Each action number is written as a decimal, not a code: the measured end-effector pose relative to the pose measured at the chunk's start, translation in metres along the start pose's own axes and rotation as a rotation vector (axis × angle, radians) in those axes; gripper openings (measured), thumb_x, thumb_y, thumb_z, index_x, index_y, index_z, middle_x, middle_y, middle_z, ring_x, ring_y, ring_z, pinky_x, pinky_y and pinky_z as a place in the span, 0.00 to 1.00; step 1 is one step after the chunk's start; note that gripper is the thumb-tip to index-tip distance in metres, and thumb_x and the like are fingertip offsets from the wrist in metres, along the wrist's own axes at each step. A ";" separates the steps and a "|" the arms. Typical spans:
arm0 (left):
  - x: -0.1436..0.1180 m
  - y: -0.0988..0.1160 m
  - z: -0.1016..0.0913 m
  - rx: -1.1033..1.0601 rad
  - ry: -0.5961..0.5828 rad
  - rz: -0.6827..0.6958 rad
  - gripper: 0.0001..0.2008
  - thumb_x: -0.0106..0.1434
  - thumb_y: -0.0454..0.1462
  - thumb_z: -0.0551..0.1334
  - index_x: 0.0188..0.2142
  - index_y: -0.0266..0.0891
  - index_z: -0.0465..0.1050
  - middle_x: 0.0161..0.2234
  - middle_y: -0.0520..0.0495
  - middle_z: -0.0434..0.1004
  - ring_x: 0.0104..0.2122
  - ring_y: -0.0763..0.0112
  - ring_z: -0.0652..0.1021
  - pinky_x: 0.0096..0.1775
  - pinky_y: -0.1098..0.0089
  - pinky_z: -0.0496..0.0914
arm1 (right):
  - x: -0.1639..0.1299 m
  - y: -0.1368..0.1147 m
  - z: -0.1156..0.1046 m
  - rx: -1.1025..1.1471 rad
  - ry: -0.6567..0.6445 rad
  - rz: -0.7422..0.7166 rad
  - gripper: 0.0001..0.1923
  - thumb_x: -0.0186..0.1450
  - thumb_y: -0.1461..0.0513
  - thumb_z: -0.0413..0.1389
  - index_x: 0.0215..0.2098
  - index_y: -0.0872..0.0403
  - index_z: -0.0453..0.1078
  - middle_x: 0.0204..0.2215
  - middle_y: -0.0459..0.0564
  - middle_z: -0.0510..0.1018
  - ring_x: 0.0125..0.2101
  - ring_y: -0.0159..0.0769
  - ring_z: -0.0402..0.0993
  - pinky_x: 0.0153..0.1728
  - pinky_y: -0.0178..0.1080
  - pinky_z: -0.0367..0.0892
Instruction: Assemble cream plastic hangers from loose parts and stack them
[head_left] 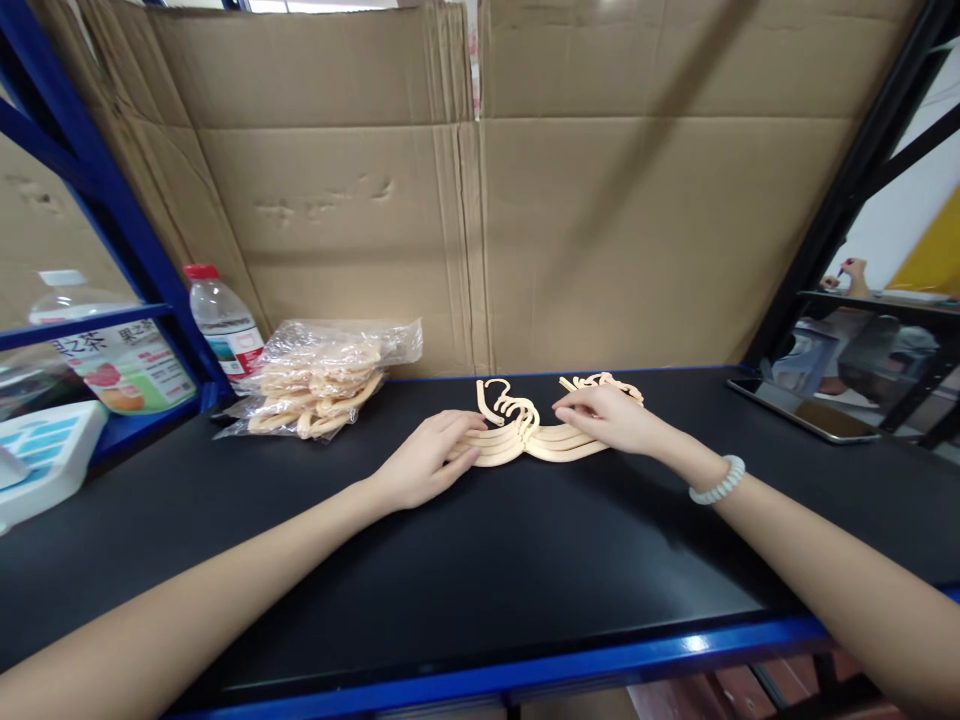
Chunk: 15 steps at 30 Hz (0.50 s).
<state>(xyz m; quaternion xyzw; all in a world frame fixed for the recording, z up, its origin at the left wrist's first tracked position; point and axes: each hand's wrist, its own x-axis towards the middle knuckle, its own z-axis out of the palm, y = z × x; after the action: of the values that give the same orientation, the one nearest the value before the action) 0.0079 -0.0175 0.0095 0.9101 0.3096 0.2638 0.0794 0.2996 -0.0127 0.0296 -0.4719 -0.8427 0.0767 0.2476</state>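
At the centre of the frame we are pressing our left hand [427, 462], fingers loosely curled and lying flat rather than gripping, onto the left end of a small stack of cream plastic hangers [525, 438], thin curved pieces with hooked tops lying on the matte black shelf surface [480, 560]. Our right hand [609, 418], wearing a pale coiled bracelet [718, 482] at the wrist, is resting its bent fingertips on the right end of the same stack. To the left of centre a crinkled clear plastic bag of more hangers [322, 385] is lying beside a red-capped bottle [223, 325], with creased brown cardboard [525, 220] standing behind.
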 end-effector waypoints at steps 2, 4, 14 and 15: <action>0.000 -0.002 0.001 -0.002 0.065 -0.030 0.13 0.66 0.36 0.52 0.49 0.40 0.67 0.49 0.41 0.72 0.50 0.59 0.71 0.52 0.59 0.63 | 0.001 0.001 -0.003 -0.016 0.105 0.035 0.16 0.63 0.57 0.48 0.32 0.56 0.75 0.16 0.44 0.65 0.20 0.31 0.60 0.24 0.35 0.53; 0.000 -0.004 0.001 -0.018 0.122 -0.069 0.12 0.66 0.35 0.51 0.46 0.40 0.68 0.47 0.42 0.73 0.48 0.59 0.72 0.51 0.59 0.65 | 0.002 0.004 -0.005 0.011 0.189 0.103 0.14 0.60 0.60 0.48 0.30 0.56 0.75 0.15 0.44 0.66 0.19 0.31 0.60 0.23 0.35 0.53; 0.001 -0.002 -0.003 -0.024 0.198 -0.224 0.11 0.63 0.36 0.52 0.41 0.39 0.70 0.40 0.45 0.75 0.38 0.63 0.75 0.41 0.64 0.69 | 0.004 0.013 -0.013 0.138 0.419 0.280 0.11 0.54 0.64 0.50 0.26 0.57 0.74 0.13 0.43 0.66 0.16 0.29 0.59 0.22 0.35 0.54; 0.001 -0.003 -0.003 -0.021 0.198 -0.232 0.11 0.63 0.37 0.52 0.41 0.39 0.70 0.40 0.45 0.75 0.38 0.64 0.75 0.40 0.64 0.69 | 0.004 0.014 -0.013 0.140 0.431 0.293 0.10 0.53 0.64 0.50 0.26 0.57 0.74 0.12 0.43 0.65 0.16 0.28 0.59 0.22 0.35 0.54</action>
<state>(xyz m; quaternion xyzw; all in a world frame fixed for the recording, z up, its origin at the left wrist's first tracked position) 0.0055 -0.0148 0.0117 0.8368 0.4164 0.3446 0.0878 0.3150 -0.0031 0.0372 -0.5760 -0.6857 0.0676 0.4399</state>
